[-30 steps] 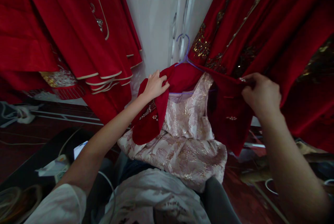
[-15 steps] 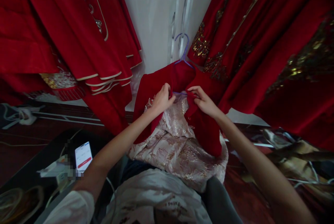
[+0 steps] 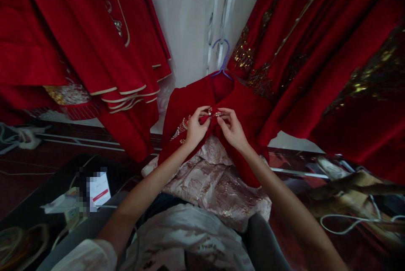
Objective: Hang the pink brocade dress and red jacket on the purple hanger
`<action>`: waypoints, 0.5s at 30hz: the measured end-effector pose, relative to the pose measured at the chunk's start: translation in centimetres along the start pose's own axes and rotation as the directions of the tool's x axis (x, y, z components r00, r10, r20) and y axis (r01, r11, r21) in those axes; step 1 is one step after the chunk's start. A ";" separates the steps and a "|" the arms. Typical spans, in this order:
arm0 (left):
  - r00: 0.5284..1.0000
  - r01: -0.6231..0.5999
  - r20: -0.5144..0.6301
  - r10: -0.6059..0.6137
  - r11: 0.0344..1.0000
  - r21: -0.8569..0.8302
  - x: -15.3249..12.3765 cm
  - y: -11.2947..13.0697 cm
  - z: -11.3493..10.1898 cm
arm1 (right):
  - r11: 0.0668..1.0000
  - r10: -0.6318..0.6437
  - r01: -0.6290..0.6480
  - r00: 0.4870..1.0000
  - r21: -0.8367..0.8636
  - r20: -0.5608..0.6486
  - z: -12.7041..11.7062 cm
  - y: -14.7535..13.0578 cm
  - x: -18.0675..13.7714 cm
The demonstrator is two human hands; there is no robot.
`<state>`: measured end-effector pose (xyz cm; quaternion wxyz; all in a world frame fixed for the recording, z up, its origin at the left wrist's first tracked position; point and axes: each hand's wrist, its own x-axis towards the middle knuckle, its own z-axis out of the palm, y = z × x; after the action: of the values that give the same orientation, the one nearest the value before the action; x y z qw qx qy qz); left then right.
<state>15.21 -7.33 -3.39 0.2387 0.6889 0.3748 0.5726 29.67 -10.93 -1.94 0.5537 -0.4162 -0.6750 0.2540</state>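
Note:
A red jacket (image 3: 190,98) with beaded trim on its left front lies over my lap, on a purple hanger (image 3: 225,58) whose hook points up. My left hand (image 3: 198,127) pinches the jacket's left front edge near the neckline. My right hand (image 3: 232,127) pinches the opposite edge, with the two edges almost meeting between my fingertips. Small pearly ornaments, perhaps fastenings, show at the fingertips. Below the jacket, a pale pink brocade skirt or dress (image 3: 218,178) with metallic pattern spreads over my knees.
Red garments (image 3: 126,64) with cream edging hang at the left; more red garments (image 3: 303,73) with gold sequins hang at the right. A lit phone (image 3: 98,190) lies on a dark surface at lower left. Cables and wrapped bundles (image 3: 348,195) are at lower right.
Both hands have moved toward each other, bringing the jacket's front edges together. The opening that showed the brocade and the hanger's lower bar is now covered by red cloth.

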 end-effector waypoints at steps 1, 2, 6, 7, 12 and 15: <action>0.999 0.027 -0.039 -0.028 0.999 -0.021 -0.2 0.0 0.1 | 1.000 -0.005 0.005 1.000 0.003 -0.029 0.2 0.0 0.0; 0.996 0.048 -0.070 -0.051 0.998 -0.043 -0.3 0.0 0.2 | 1.000 -0.008 0.008 0.999 0.002 -0.050 0.3 0.1 0.0; 0.995 0.084 -0.053 -0.088 0.994 -0.074 0.0 -0.2 0.4 | 1.000 -0.006 0.005 0.997 -0.020 -0.075 0.6 0.3 0.1; 0.995 0.090 -0.032 -0.092 0.994 -0.063 0.1 -0.1 0.3 | 0.999 -0.007 0.005 0.997 -0.032 -0.078 0.6 0.4 0.2; 0.998 0.037 0.053 -0.038 0.999 0.023 0.4 0.7 -0.6 | 0.997 -0.021 0.013 0.994 -0.080 -0.107 0.4 0.1 0.1; 0.992 -0.069 0.108 0.060 0.994 0.090 0.4 1.3 -1.2 | 0.995 -0.046 0.031 0.986 -0.094 -0.161 0.3 0.0 0.1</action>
<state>14.37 -7.92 -1.86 0.2069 0.7403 0.3656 0.5248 29.35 -10.83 -1.93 0.5924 -0.4472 -0.6463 0.1772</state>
